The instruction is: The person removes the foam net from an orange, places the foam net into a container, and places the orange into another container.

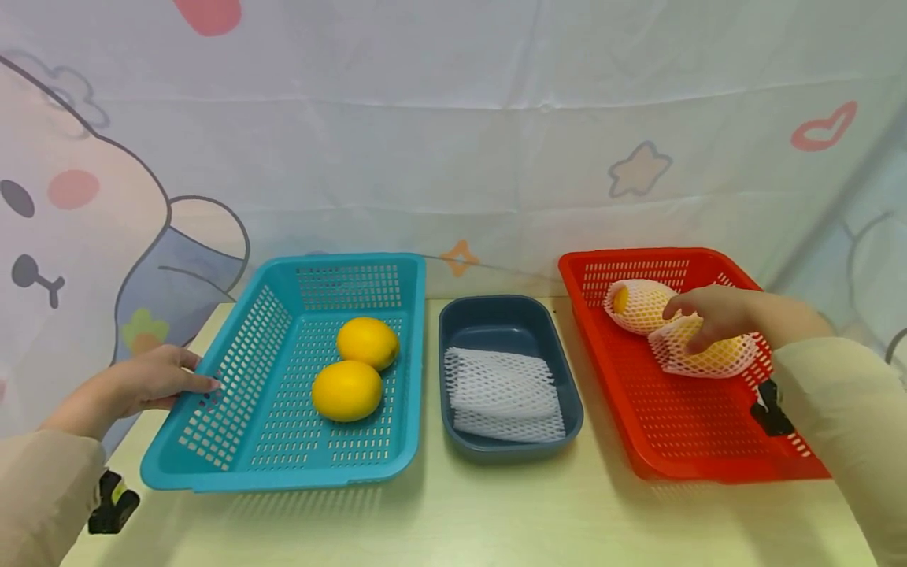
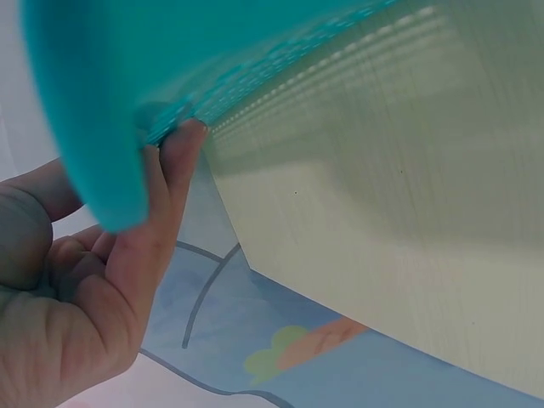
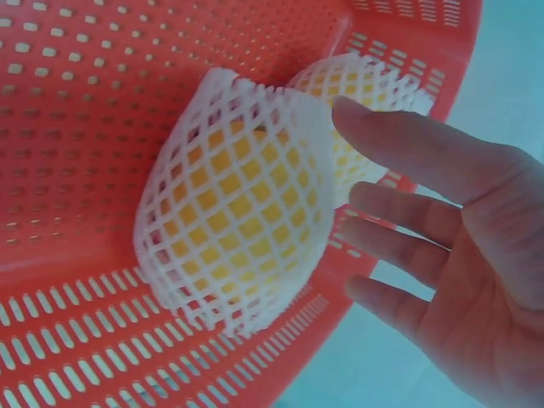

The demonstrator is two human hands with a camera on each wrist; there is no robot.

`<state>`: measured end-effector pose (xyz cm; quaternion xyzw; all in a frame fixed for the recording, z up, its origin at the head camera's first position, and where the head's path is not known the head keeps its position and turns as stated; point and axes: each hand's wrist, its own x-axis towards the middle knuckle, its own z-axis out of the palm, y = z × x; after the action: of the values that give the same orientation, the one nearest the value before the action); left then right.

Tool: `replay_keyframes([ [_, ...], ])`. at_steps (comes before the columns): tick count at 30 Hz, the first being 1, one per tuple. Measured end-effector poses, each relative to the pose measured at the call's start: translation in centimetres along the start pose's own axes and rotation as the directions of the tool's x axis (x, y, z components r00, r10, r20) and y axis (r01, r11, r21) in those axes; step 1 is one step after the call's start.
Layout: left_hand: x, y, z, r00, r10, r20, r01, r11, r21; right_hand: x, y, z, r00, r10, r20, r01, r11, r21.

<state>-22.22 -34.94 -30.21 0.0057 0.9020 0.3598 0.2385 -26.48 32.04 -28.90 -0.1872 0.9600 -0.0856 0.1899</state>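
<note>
My left hand (image 1: 154,380) grips the left rim of a turquoise plastic basket (image 1: 279,479), thumb and fingers on either side of the wall. Two bare yellow oval fruits (image 1: 347,391) lie against each other in that basket. Over the red basket (image 1: 611,386), my right hand (image 1: 717,311) hovers with its fingers relaxed. Just beside its fingertips in the right wrist view is a yellow oval fruit in a white foam net (image 3: 238,208). A second netted fruit (image 1: 641,305) sits behind it, partly covered by the net and thumb in the right wrist view.
Between the baskets stands a dark blue tray (image 1: 510,454) holding flat white foam nets (image 1: 505,398). All three containers sit on a pale table (image 1: 482,512). A printed cloth (image 1: 453,142) hangs right behind them. The table's left edge is close to the turquoise basket.
</note>
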Motion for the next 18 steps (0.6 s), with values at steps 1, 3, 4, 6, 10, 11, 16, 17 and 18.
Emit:
replay_keyframes([
  [1, 0.0, 0.0, 0.0, 1.000, -0.001, 0.000, 0.001, 1.000, -0.006, 0.0, 0.1, 0.1, 1.000, 0.005, -0.016, -0.005, 1.000, 0.002],
  [3, 0.0, -0.1, 0.0, 1.000, -0.004, -0.001, 0.004, 1.000, -0.012, 0.1, 0.4, 0.4, 0.999, 0.006, -0.048, -0.007, 1.000, -0.008],
  [4, 0.0, -0.1, 0.0, 1.000, -0.006, -0.003, 0.006, 1.000, -0.013, 0.2, 0.5, 0.6, 0.998, 0.009, -0.062, -0.010, 1.000, -0.013],
  [6, 0.0, -0.2, 0.1, 1.000, -0.009, -0.008, 0.009, 1.000, -0.016, 0.2, 0.8, 0.9, 0.996, 0.023, -0.087, -0.024, 1.000, -0.014],
  [10, -0.1, -0.2, 0.2, 1.000, -0.006, -0.013, 0.006, 1.000, -0.008, 0.3, 1.4, 1.4, 0.992, 0.041, -0.118, -0.044, 0.999, -0.018],
  [11, -0.1, -0.2, 0.2, 1.000, -0.005, -0.014, 0.005, 1.000, -0.006, 0.3, 1.5, 1.5, 0.991, 0.044, -0.124, -0.047, 0.999, -0.018],
  [16, 0.0, -0.1, 0.2, 1.000, 0.005, -0.018, -0.005, 1.000, 0.002, 0.3, 2.4, 2.0, 0.988, 0.041, -0.147, -0.046, 0.999, -0.028],
  [17, 0.0, -0.1, 0.1, 1.000, 0.005, -0.019, -0.005, 1.000, 0.000, 0.3, 2.5, 2.2, 0.988, 0.036, -0.149, -0.041, 0.999, -0.030],
  [18, 0.0, 0.0, 0.1, 1.000, 0.006, -0.018, -0.006, 1.000, 0.000, 0.2, 2.6, 2.4, 0.988, 0.037, -0.149, -0.042, 0.999, -0.027],
])
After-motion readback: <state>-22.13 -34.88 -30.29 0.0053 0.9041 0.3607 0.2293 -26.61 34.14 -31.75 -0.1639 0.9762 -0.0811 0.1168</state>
